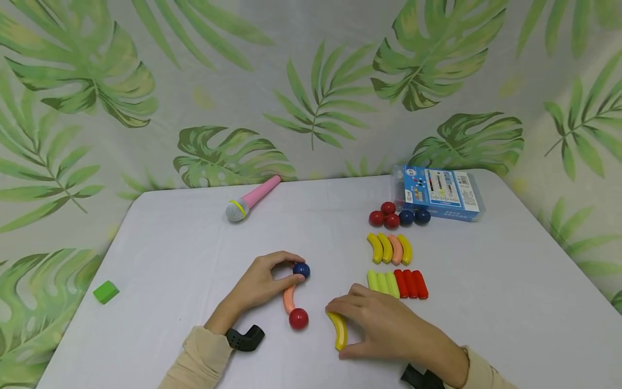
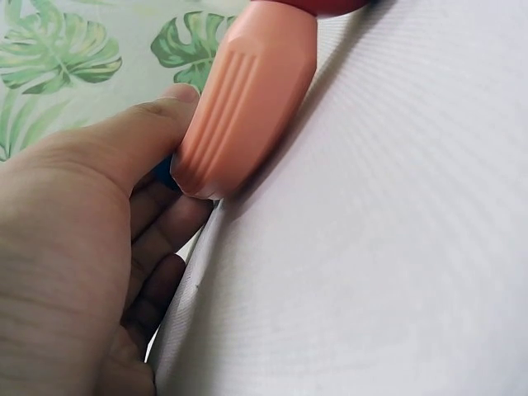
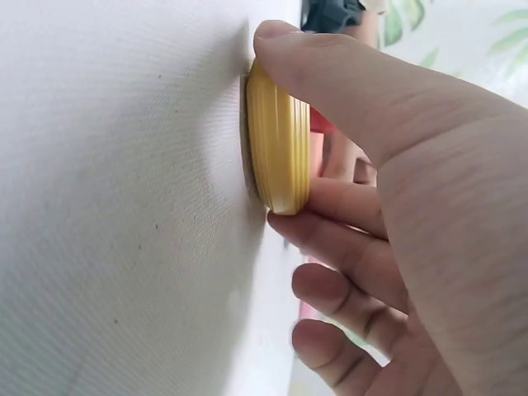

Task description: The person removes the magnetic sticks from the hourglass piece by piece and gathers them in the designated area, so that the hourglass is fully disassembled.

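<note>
My left hand (image 1: 269, 278) pinches a dark blue ball (image 1: 302, 270) between thumb and fingers. A curved salmon-pink piece (image 1: 289, 300) runs from beside that ball down to a red ball (image 1: 298, 319); in the left wrist view the ridged pink piece (image 2: 252, 99) lies against the thumb, and the blue ball is mostly hidden. To the right, my right hand (image 1: 379, 324) holds a curved yellow piece (image 1: 338, 330) by its two ends, thumb at the near end. The right wrist view shows this ridged yellow piece (image 3: 279, 144) on or just above the cloth.
Several curved pieces (image 1: 389, 249) and a row of straight light-green and red pieces (image 1: 397, 284) lie beyond my right hand. Red and blue balls (image 1: 391, 220) sit by a blue box (image 1: 439, 192). A pink toy microphone (image 1: 254, 199) lies at the back, a green block (image 1: 106, 292) far left.
</note>
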Demonstrator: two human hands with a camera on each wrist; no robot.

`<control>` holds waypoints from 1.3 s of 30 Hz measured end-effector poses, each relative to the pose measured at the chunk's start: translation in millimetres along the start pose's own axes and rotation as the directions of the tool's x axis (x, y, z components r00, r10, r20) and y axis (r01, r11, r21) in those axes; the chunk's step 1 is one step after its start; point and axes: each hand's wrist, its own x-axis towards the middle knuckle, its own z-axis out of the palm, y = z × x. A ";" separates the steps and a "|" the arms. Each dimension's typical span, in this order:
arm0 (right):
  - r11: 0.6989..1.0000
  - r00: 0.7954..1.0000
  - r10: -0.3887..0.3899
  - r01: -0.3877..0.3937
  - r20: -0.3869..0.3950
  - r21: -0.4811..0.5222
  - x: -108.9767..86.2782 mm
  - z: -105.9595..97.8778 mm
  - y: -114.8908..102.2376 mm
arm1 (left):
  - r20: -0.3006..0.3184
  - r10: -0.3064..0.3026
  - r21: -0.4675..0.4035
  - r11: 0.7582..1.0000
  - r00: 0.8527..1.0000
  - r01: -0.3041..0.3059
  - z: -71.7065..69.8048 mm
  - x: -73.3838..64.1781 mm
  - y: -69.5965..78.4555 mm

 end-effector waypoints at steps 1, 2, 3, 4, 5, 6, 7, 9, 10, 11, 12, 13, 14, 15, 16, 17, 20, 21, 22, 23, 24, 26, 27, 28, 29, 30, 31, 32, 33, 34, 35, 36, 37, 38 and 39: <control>1.000 1.000 -0.002 0.002 -0.004 0.000 0.2 0.0 0.1 | 0.001 -0.001 0.000 1.000 1.000 0.001 0.0 -0.2 0.0; 1.000 1.000 -0.006 0.006 -0.009 -0.003 0.1 -0.3 0.4 | 0.001 -0.003 0.001 1.000 1.000 0.003 0.0 -0.3 -0.2; 1.000 1.000 -0.009 0.009 -0.015 -0.003 0.1 -0.9 0.7 | 0.002 -0.002 0.001 1.000 1.000 0.002 0.0 -0.4 -0.3; 1.000 1.000 -0.011 0.011 -0.021 -0.005 0.0 -1.8 1.0 | 0.003 -0.002 0.003 1.000 1.000 0.002 0.0 -0.5 -0.4; 1.000 1.000 -0.010 0.009 -0.027 -0.005 -0.3 -3.1 1.4 | 0.003 -0.001 0.004 1.000 1.000 0.001 0.0 -0.5 -0.4; 1.000 0.999 -0.009 0.009 -0.034 -0.005 -0.7 -4.8 1.8 | 0.002 0.000 0.005 1.000 1.000 0.000 0.0 -0.6 -0.4; 1.000 0.999 -0.007 0.007 -0.043 -0.005 -1.2 -6.6 2.5 | 0.002 0.002 0.007 1.000 1.000 -0.002 0.0 -0.6 -0.5; 1.000 0.998 -0.001 0.000 -0.063 -0.005 -2.6 -11.2 4.2 | 0.000 0.001 0.005 1.000 1.000 -0.001 -0.1 -0.5 -0.5; 1.000 0.997 0.007 -0.007 -0.073 -0.004 -3.6 -13.8 5.5 | -0.001 0.001 0.005 1.000 1.000 -0.001 -0.2 -0.5 -0.5; 1.000 0.997 0.014 -0.014 -0.082 0.000 -4.8 -16.7 6.9 | -0.002 0.001 0.003 1.000 1.000 -0.001 -0.3 -0.4 -0.5; 1.000 0.995 0.022 -0.021 -0.094 0.006 -6.1 -20.0 8.6 | -0.003 0.002 0.001 1.000 1.000 -0.002 -0.4 -0.4 -0.3; 0.999 0.994 0.034 -0.033 -0.103 0.014 -7.8 -23.3 10.6 | -0.005 0.006 0.002 1.000 1.000 -0.006 -0.5 -0.4 -0.3; 0.999 0.992 0.047 -0.045 -0.114 0.021 -9.5 -26.8 13.2 | -0.007 0.004 0.002 1.000 1.000 -0.004 -0.6 -0.3 -0.3; 0.998 0.991 0.060 -0.057 -0.122 0.026 -11.4 -30.5 16.3 | -0.009 0.005 0.002 1.000 1.000 -0.005 -0.7 -0.2 -0.2; 0.997 0.989 0.071 -0.067 -0.133 0.035 -13.5 -34.2 19.8 | -0.010 0.006 0.002 1.000 1.000 -0.006 -0.7 -0.1 -0.2; 0.996 0.986 0.080 -0.075 -0.146 0.045 -15.6 -37.8 23.9 | -0.010 0.007 0.002 1.000 1.000 -0.007 -0.8 0.1 -0.3; 0.993 0.977 0.108 -0.098 -0.185 0.065 -22.5 -46.8 38.7 | -0.009 0.008 0.001 1.000 1.000 -0.008 -0.5 1.0 -0.7; 0.992 0.974 0.116 -0.104 -0.196 0.073 -24.9 -49.2 43.9 | -0.008 0.012 -0.001 1.000 1.000 -0.012 -0.4 1.3 -0.8; 0.990 0.970 0.125 -0.109 -0.208 0.088 -26.8 -51.1 49.5 | -0.007 0.013 -0.002 1.000 1.000 -0.013 -0.2 1.5 -1.1; 0.988 0.966 0.138 -0.119 -0.220 0.099 -29.0 -52.9 55.4 | -0.005 0.014 -0.001 1.000 1.000 -0.014 0.0 1.6 -1.4; 0.986 0.962 0.151 -0.129 -0.229 0.107 -31.0 -54.6 61.3 | -0.004 0.013 -0.002 1.000 1.000 -0.013 0.2 1.6 -1.7; 0.981 0.955 0.170 -0.142 -0.244 0.130 -33.8 -58.0 73.9 | -0.002 0.010 -0.001 1.000 1.000 -0.010 0.7 1.6 -2.1; 0.978 0.949 0.185 -0.153 -0.254 0.139 -35.3 -59.6 80.5 | -0.001 0.010 -0.001 1.000 1.000 -0.010 0.8 1.4 -2.2; 0.974 0.943 0.203 -0.167 -0.263 0.150 -36.6 -61.0 87.4 | -0.001 0.008 -0.001 1.000 1.000 -0.008 1.0 1.3 -2.4; 0.970 0.937 0.221 -0.184 -0.271 0.156 -38.2 -62.5 94.0 | -0.001 0.008 -0.001 1.000 1.000 -0.008 1.1 1.2 -2.5; 0.966 0.930 0.241 -0.203 -0.276 0.160 -39.7 -63.8 100.5 | -0.001 0.011 -0.002 1.000 1.000 -0.011 1.2 1.1 -2.6; 0.962 0.923 0.259 -0.221 -0.284 0.159 -41.0 -64.7 106.8 | -0.001 0.012 -0.001 1.000 1.000 -0.012 1.3 1.0 -2.7; 0.957 0.915 0.279 -0.242 -0.293 0.158 -42.4 -65.3 112.7 | -0.001 0.015 -0.001 1.000 1.000 -0.015 1.2 0.9 -2.7; 0.952 0.906 0.300 -0.264 -0.299 0.154 -43.5 -65.1 118.3 | 0.000 0.015 0.000 1.000 1.000 -0.015 1.1 0.7 -2.8; 0.950 0.899 0.310 -0.276 -0.309 0.148 -44.6 -65.0 123.5 | 0.001 0.016 -0.001 1.000 1.000 -0.016 1.1 0.7 -3.0; 0.949 0.895 0.314 -0.284 -0.318 0.138 -45.3 -64.8 128.2 | 0.002 0.017 0.001 1.000 1.000 -0.017 1.0 0.5 -2.8; 0.948 0.890 0.317 -0.290 -0.327 0.130 -45.7 -64.4 132.5 | 0.002 0.019 0.002 1.000 1.000 -0.019 0.7 0.4 -2.7; 0.948 0.887 0.317 -0.292 -0.337 0.122 -45.9 -63.9 136.2 | 0.001 0.018 0.006 1.000 1.000 -0.018 0.4 0.4 -2.5; 0.948 0.884 0.318 -0.295 -0.343 0.119 -45.9 -63.3 139.7 | -0.001 0.019 0.007 1.000 1.000 -0.019 0.1 0.5 -2.3; 0.948 0.883 0.319 -0.297 -0.344 0.118 -45.7 -62.7 142.7 | -0.002 0.017 0.007 1.000 1.000 -0.017 -0.3 0.5 -2.0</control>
